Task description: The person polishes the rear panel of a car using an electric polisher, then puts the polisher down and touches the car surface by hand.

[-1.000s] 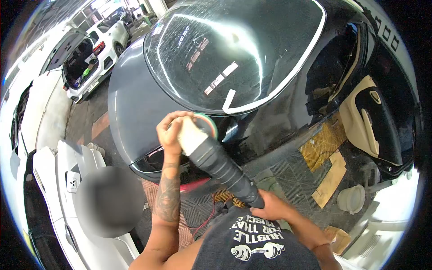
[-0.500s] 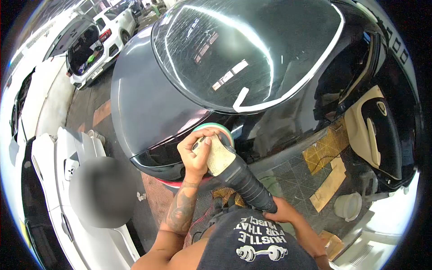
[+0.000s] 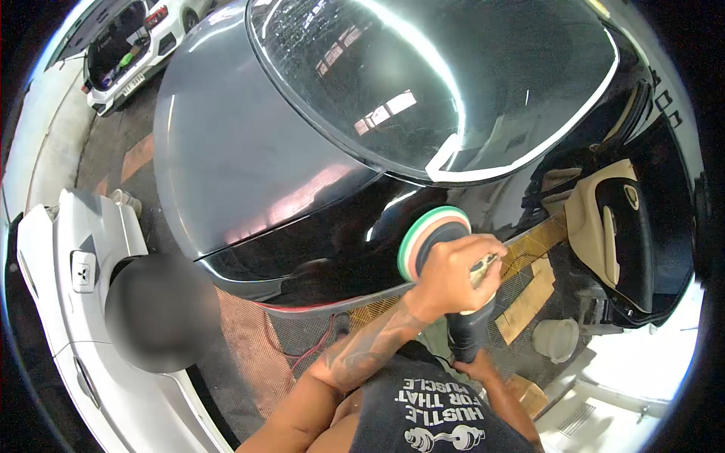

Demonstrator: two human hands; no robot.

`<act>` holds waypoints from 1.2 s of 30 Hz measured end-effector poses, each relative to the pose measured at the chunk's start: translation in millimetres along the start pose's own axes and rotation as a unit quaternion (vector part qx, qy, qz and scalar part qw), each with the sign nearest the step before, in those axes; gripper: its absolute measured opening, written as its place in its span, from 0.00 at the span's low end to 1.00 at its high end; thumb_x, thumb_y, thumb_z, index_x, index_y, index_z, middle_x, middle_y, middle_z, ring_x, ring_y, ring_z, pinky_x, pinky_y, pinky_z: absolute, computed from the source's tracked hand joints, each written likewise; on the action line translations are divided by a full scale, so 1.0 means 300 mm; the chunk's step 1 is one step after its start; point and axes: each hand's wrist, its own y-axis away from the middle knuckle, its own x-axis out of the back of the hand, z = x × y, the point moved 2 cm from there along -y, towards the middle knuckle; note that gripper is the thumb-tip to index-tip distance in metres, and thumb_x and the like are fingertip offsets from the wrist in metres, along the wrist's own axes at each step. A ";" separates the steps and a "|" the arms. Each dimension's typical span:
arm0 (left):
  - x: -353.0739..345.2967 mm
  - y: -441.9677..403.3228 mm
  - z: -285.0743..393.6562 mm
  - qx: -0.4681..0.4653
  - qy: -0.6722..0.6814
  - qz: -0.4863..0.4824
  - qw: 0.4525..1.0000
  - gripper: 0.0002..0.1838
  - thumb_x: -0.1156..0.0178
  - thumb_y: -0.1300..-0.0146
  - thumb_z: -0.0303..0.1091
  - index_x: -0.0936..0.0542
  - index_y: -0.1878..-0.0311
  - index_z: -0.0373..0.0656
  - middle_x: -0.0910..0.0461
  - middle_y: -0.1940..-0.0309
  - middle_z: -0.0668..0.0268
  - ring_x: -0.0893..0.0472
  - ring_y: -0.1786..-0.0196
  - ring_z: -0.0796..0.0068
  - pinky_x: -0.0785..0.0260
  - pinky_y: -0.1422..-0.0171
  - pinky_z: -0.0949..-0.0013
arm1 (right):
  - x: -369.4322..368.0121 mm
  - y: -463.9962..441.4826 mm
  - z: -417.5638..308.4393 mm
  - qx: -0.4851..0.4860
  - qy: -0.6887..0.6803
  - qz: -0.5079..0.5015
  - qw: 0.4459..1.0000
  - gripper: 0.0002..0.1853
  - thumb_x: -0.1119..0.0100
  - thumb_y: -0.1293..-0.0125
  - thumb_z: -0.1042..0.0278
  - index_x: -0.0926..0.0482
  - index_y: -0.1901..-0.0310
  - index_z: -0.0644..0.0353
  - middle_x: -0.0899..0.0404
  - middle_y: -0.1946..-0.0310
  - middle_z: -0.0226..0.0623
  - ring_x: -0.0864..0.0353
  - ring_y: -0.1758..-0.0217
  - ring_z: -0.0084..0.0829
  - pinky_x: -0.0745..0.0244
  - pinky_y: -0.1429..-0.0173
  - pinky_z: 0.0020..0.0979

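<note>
A power polisher (image 3: pixel 468 334) with a dark, ribbed body is held in both my hands. My left hand (image 3: pixel 455 273) wraps over its head, just behind the round pad. My right hand (image 3: pixel 477 367) closes around the rear of the body, near my shirt; some of its fingers are hidden. The pad (image 3: pixel 411 235) shows green, peach and dark layers. It faces the glossy black side panel (image 3: pixel 340 260) of a car; whether it touches is hard to tell. White tape (image 3: pixel 521 166) edges the window above.
An open car door (image 3: pixel 612 226) with beige trim stands at right. A pale bucket (image 3: pixel 555 340) and flat cardboard (image 3: pixel 526 302) lie on the grid floor. A red cord (image 3: pixel 302 353) runs below the car. White car (image 3: pixel 98 302) at left, with a blurred round patch beside it.
Both hands have shifted the polisher, its head moving right along the black panel. The pad now shows more of its layered edge. The view has shifted slightly too.
</note>
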 end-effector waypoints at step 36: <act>0.007 -0.026 -0.005 0.039 0.002 -0.038 0.999 0.12 0.35 0.51 0.25 0.15 0.61 0.34 0.15 0.60 0.48 0.13 0.63 0.53 0.18 0.57 0.58 | 0.045 -0.065 -0.138 0.071 -0.076 -0.165 0.981 0.36 0.21 0.54 0.59 0.24 0.41 0.59 0.19 0.44 0.43 0.19 0.43 0.38 0.25 0.35 0.41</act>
